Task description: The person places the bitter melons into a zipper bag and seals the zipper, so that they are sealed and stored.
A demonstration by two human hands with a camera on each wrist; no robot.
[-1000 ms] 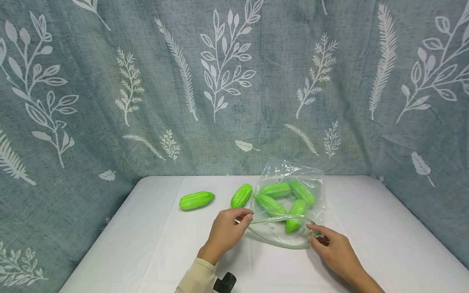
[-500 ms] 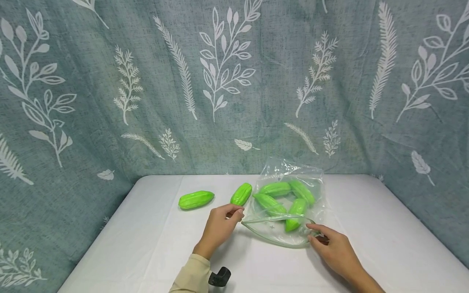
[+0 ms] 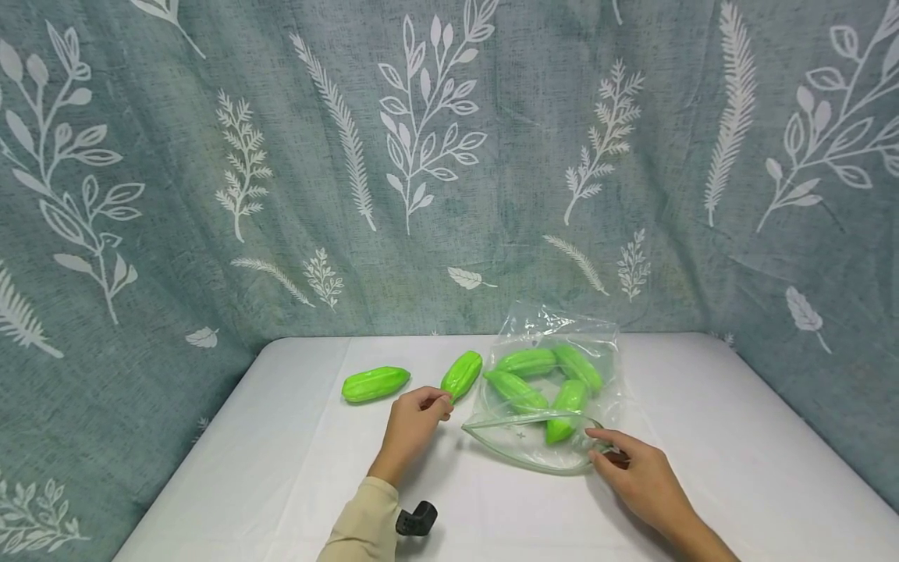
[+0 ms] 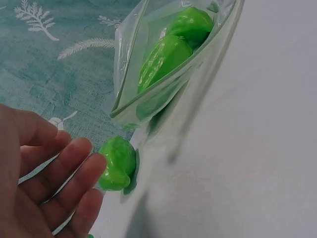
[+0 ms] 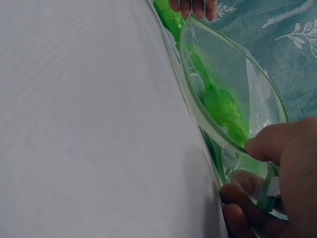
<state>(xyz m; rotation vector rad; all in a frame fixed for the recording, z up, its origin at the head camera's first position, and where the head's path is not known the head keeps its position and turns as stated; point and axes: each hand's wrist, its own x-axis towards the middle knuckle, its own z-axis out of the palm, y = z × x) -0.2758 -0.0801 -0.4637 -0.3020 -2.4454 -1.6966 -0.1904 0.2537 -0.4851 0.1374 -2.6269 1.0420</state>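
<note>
A clear zip bag (image 3: 516,460) lies on the table with its mouth spread toward me; several bright green ridged gourds (image 3: 570,398) are inside. The bag's edge is pinched at the right corner between the thumb and fingers of my right hand (image 3: 642,476), beside a whitish slider (image 5: 274,186). My left hand (image 3: 410,425) holds nothing; its fingers are loosely bent in the left wrist view, clear of the bag. Just beyond those fingertips lies a loose green gourd (image 3: 462,375); whether they touch it I cannot tell. Another gourd (image 3: 375,384) lies farther left.
A white cloth (image 3: 232,476) covers the table. Behind and at both sides hangs a grey-green curtain (image 3: 435,265) with white leaf prints. A small black device (image 3: 417,519) sticks out from the left wrist, by the beige sleeve (image 3: 361,519).
My left hand has let go of the bag's left corner and moved left, toward the loose gourd. The right hand stays on the bag, whose mouth remains spread.
</note>
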